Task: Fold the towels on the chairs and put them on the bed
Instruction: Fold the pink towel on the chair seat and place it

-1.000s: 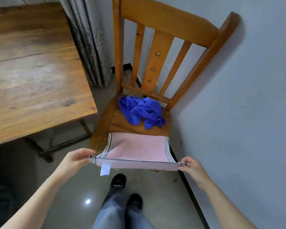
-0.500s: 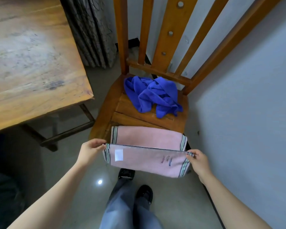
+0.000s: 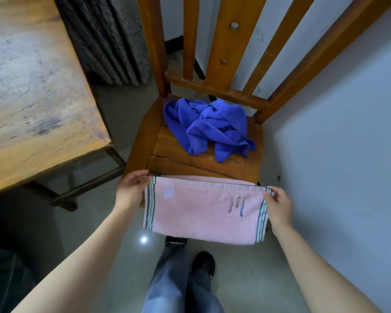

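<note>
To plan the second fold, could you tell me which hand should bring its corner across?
Probably the right hand: it pinches the pink towel clear of the chair, while the left hand is beside the seat's corner.

No legible text, brand or number in view. Closest candidates, both on pink towel [image 3: 201, 218]:
- Small white tag [image 3: 168, 191] near upper left corner, just beside striped border [image 3: 150, 206]. Face pale and washed out, no print discernible.
- Three tiny stitched marks [image 3: 237, 205] toward right end, side by side, red, tan and blue, each upright and slender. Too small and blurred to tell whether letters, digits or plain motif.
</note>
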